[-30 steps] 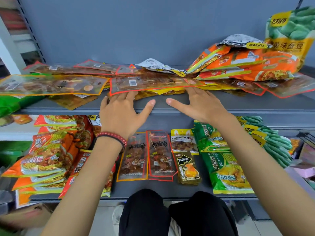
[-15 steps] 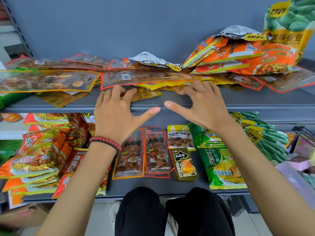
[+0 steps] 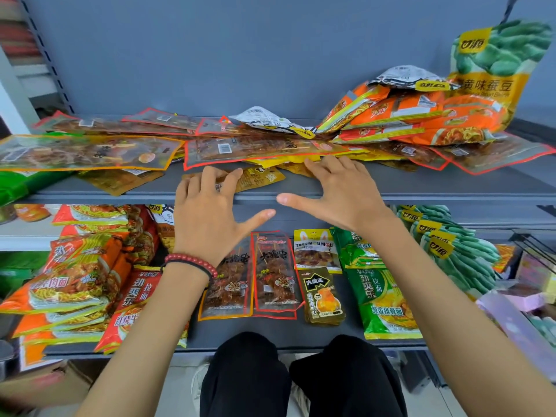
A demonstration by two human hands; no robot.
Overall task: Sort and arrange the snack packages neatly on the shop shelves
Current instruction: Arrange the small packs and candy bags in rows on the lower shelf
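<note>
Upper shelf (image 3: pixel 421 188): loose snack packages in a mixed heap.
- Red-edged clear packet (image 3: pixel 255 149), centre, lying flat on yellow packets.
- Orange-edged clear packet (image 3: pixel 84 152), to the left, flat.
- Orange noodle packs (image 3: pixel 421 115), piled at the far right.
- Green bean bag (image 3: pixel 493 64), upright at the far right, behind the noodle packs.
- Small yellow-brown packet (image 3: pixel 258 179), near the front edge.

Left hand (image 3: pixel 207 212): fingers spread and straight, resting on the small yellow-brown packet and gripping nothing. A red bead bracelet (image 3: pixel 192 261) is on the wrist.

Right hand (image 3: pixel 340 197): fingers loosely bent, tips touching the yellow packets below the red-edged one, with nothing held.

Lower shelf (image 3: pixel 270 335): orange noodle stacks (image 3: pixel 75 281) at left, skewer packets (image 3: pixel 273 272) in the centre, green noodle packs (image 3: pixel 382 296) at right.
</note>
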